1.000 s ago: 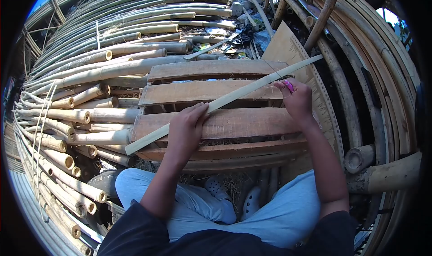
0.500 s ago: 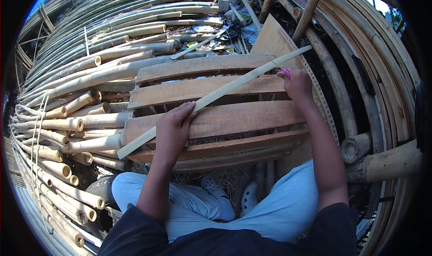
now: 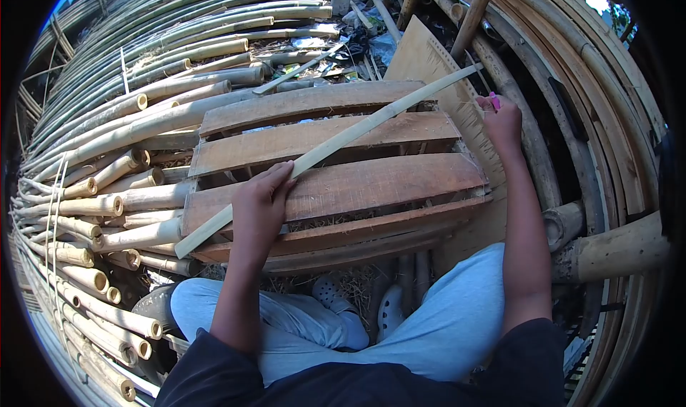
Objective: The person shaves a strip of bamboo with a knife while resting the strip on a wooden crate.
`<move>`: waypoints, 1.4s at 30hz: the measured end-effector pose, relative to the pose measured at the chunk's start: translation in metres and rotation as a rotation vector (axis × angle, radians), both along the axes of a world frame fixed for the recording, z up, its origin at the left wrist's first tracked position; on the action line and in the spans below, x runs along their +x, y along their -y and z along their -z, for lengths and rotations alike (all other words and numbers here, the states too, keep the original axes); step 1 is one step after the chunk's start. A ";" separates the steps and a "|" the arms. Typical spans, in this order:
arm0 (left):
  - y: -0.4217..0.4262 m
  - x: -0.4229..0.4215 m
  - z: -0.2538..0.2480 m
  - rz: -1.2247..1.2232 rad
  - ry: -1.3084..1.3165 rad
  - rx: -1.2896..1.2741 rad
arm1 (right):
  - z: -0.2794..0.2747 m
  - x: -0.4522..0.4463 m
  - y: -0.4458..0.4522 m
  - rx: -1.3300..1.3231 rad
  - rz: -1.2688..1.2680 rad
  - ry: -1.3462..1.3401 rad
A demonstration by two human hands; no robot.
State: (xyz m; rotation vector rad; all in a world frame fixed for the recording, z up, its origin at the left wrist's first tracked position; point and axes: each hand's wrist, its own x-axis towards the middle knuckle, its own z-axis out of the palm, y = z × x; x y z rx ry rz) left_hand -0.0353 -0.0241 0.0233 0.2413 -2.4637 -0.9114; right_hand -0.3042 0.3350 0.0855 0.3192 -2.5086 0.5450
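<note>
A long, flat, pale bamboo strip (image 3: pixel 357 130) lies diagonally across a slatted wooden crate (image 3: pixel 343 185), from lower left to upper right. My left hand (image 3: pixel 261 196) is closed around the strip over the front slats. Beyond the crate's right end, my right hand (image 3: pixel 502 121) grips a small tool with a pink handle (image 3: pixel 494 101). A thin blade seems to point up from it, close to the strip's far end. Whether blade and strip touch, I cannot tell.
Many bamboo poles (image 3: pixel 143 205) are stacked at the left, cut ends facing the crate. A thin board (image 3: pixel 411 53) leans behind the crate's right side. More poles (image 3: pixel 532 132) stand along the right. Rubbish (image 3: pixel 382 46) lies at the back. Both legs are below the crate.
My right hand has moved right, away from the middle of the strip and past its far end. The whole view has shifted a little; my left hand keeps its hold.
</note>
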 end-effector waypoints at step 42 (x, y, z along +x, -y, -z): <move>0.001 0.000 0.002 0.016 -0.050 -0.009 | 0.023 0.030 0.052 -0.167 -0.457 0.682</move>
